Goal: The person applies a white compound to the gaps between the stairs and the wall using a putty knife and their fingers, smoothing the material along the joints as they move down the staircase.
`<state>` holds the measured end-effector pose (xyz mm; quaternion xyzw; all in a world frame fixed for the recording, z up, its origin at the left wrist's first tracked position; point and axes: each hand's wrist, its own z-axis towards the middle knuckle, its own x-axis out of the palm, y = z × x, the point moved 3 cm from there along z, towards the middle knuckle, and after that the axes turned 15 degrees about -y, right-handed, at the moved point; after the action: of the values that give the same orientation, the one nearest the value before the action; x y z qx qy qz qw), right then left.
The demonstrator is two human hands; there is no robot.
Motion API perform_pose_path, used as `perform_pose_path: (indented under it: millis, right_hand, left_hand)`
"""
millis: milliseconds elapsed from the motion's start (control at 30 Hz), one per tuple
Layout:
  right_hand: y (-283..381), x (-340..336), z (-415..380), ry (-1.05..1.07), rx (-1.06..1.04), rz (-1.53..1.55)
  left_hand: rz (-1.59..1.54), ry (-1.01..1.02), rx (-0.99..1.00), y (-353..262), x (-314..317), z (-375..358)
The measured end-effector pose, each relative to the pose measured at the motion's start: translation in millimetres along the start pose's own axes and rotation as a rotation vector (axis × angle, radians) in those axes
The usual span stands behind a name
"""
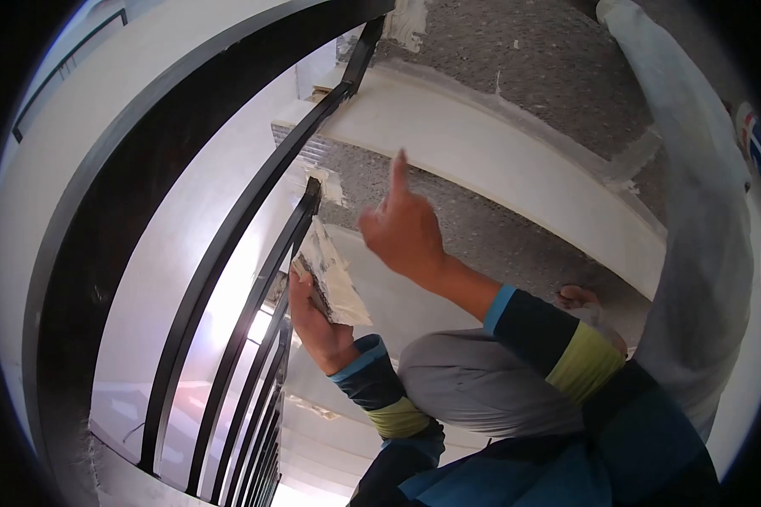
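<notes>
My left hand (314, 325) is closed around the lower edge of a flat piece smeared with cream putty (331, 275), beside the black railing bars. Its thumb and fingers grip the side, and whether the piece has a handle is hidden. Above and to the right, my right hand (407, 230) is raised over a stair tread, index finger stretched out and the other fingers curled. Nothing shows in it. Near the fingertip runs the white stair riser (482, 160). Whitish putty (334, 188) surrounds the foot of a black railing post (311, 200).
Black railing bars (220, 363) and a broad curved black rail (127, 182) line the left side. Rough grey treads (516, 63) carry white smears along their edges. My bent knee (482, 380) is below my right forearm. A white container with blue and red markings (752, 139) stands far right.
</notes>
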<state>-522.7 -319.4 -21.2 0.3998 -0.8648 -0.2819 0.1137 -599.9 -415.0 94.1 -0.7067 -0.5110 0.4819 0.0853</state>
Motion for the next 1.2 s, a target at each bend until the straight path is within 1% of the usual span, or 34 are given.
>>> perform_pose_path:
  millis: [33, 167, 367, 400, 433, 467, 533, 567, 633, 667, 700, 733, 767, 833, 867, 933, 1000, 1067, 1133, 1167, 1200]
  right_hand:
    - [-4, -1, 4, -0.117, 0.034, 0.060]
    - [-11, 4, 10, -0.151, 0.086, 0.122]
    - [-4, 11, 16, -0.139, 0.031, 0.196]
    - [-1, 13, 16, -0.068, -0.001, 0.202]
    - [1, 15, 17, 0.003, -0.034, 0.209]
    - [1, 17, 18, 0.001, -0.035, 0.209]
    - [4, 21, 17, 0.002, -0.157, 0.208]
    - [5, 23, 19, 0.003, -0.157, 0.208]
    - [8, 26, 30, -0.094, -0.162, 0.092]
    - [11, 28, 34, -0.093, -0.163, 0.093]
    - [12, 29, 38, -0.125, -0.166, 0.027]
    - [14, 29, 40, -0.157, -0.168, -0.039]
    - [17, 31, 41, -0.158, -0.168, -0.041]
    - [20, 35, 41, -0.057, -0.149, -0.183]
    - [21, 34, 39, -0.058, -0.147, -0.183]
    - [24, 33, 27, 0.047, -0.243, -0.247]
    - [26, 27, 18, 0.063, -0.232, -0.194]
    - [28, 22, 16, 0.081, -0.221, -0.139]
    - [27, 15, 21, -0.081, -0.124, -0.030]
    - [28, 14, 24, -0.079, -0.125, -0.029]
    - [27, 14, 27, -0.059, -0.083, -0.019]
  left_hand:
    - [0.003, -0.020, -0.006, 0, 0, 0]
    - [-0.039, -0.070, -0.048, 0, 0, -3]
    - [-0.067, -0.057, -0.070, 1, -1, -2]
    - [-0.067, -0.057, -0.071, 1, -3, -1]
    - [-0.047, 0.008, -0.086, -1, -4, 0]
    - [-0.027, 0.071, -0.101, -1, -5, 0]
    - [-0.022, 0.058, -0.106, 0, -7, 1]
    - [-0.018, 0.044, -0.110, 0, -8, 2]
    - [-0.018, 0.043, -0.100, 0, -7, 1]
    - [-0.018, 0.043, -0.092, 0, -6, 0]
    - [-0.018, 0.043, -0.092, 1, -4, 0]
    - [-0.059, 0.004, -0.080, 1, -3, 0]
    - [-0.099, -0.035, -0.068, 1, -2, 0]
    - [-0.105, -0.040, -0.070, -1, 0, -2]
    - [-0.110, -0.046, -0.072, -2, 1, -3]
    - [-0.121, -0.027, -0.076, -5, 1, -3]
    - [-0.133, -0.007, -0.082, -6, 5, -6]
    - [-0.061, -0.018, -0.056, -10, 9, -11]
    - [-0.070, -0.020, -0.061, -10, 7, -11]
    - [-0.077, -0.021, -0.070, -10, 7, -11]
    - [-0.077, -0.022, -0.068, -10, 6, -11]
